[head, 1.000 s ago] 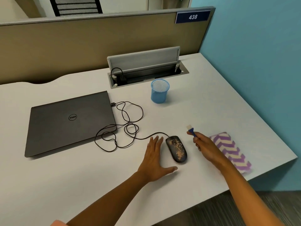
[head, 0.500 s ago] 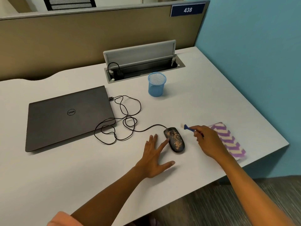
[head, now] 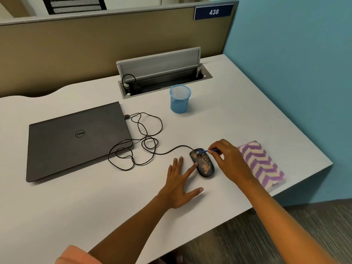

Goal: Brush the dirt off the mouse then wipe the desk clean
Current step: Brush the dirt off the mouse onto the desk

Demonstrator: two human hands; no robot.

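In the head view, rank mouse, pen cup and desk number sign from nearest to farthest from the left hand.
From the left hand:
1. mouse, touching its forefinger, just right.
2. pen cup, farther back on the desk.
3. number sign, up on the partition.

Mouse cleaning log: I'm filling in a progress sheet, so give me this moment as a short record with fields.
mouse: black mouse on the white desk, tan dirt across its top
brush: small blue brush, tip over the mouse's far end
right hand: right hand pinches the brush
left hand: left hand flat on the desk, fingers straight, one fingertip at the mouse's left edge
cloth: purple zigzag cloth lies right of the mouse, untouched
cable: runs in loops to the closed laptop
stage: brushing; wiping not begun
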